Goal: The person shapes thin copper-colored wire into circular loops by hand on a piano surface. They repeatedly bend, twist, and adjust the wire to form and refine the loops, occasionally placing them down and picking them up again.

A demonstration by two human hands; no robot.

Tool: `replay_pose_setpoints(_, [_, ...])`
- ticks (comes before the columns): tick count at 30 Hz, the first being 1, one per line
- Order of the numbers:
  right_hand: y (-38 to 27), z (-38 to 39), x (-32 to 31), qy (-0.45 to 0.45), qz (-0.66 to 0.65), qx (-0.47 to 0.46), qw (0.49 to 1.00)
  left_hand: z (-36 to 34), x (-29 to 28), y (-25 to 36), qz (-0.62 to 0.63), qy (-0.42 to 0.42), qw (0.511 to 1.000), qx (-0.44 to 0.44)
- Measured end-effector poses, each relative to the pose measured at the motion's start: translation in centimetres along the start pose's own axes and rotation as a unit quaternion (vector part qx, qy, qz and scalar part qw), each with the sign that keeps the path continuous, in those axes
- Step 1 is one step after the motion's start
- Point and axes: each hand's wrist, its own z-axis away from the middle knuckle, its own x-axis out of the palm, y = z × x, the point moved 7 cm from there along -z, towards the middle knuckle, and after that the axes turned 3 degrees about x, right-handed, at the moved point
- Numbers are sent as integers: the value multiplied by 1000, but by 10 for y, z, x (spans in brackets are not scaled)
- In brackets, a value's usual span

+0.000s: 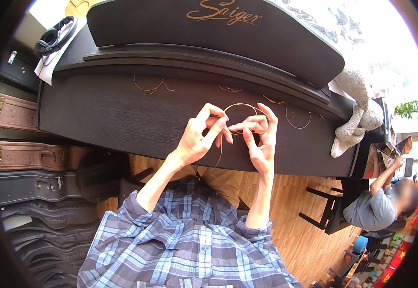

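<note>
Both hands are raised over the dark lid of a piano (108, 110), working a thin golden guitar string (240, 104) bent into a loop. My left hand (195, 138) pinches the loop's left side between thumb and fingertips. On the right side, the curled fingers and thumb of my right hand (262, 141) hold the loop. A loose tail of the string hangs below my left hand towards the lid's front edge. Farther back on the lid lie a thin loose string (156, 90), a small tangled coil (230, 89), a short orange-brown piece (273, 101) and a curved pale string (298, 127).
A black music stand panel (214, 36) rises at the back. Headphones (55, 36) lie at the far left, and a grey plush toy (355, 110) drapes over the right end. Instrument cases (26, 156) are stacked at left. A person (374, 204) sits at right near a black bench (331, 211).
</note>
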Motion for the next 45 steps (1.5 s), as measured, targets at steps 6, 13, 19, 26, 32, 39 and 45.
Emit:
replay_pose_setpoints(6, [-2, 2, -3, 18, -6, -3, 1000, -1, -3, 0, 25, 13, 1000, -7])
replay_pose_setpoints(13, [5, 2, -5, 25, 15, -6, 1000, -2, -15, -2, 74, 66, 995, 5])
replay_pose_setpoints(19, [6, 3, -3, 32, 25, -6, 999, -1, -38, -4, 200, 180, 961, 64])
replay_pose_setpoints(26, [1, 1, -15, 115, -20, -24, 993, -1, -35, -5, 200, 175, 962, 70])
replay_pose_setpoints(32, [6, 1, -21, 167, -87, -21, 982, -1, -27, -7, 183, 121, 974, 48])
replay_pose_setpoints(39, [1, 11, -12, 84, -126, -23, 988, 0, -28, -8, 154, 148, 976, 46])
replay_pose_setpoints(45, [2, 10, -11, 97, -46, -17, 994, 0, -27, -4, 98, 167, 980, 50])
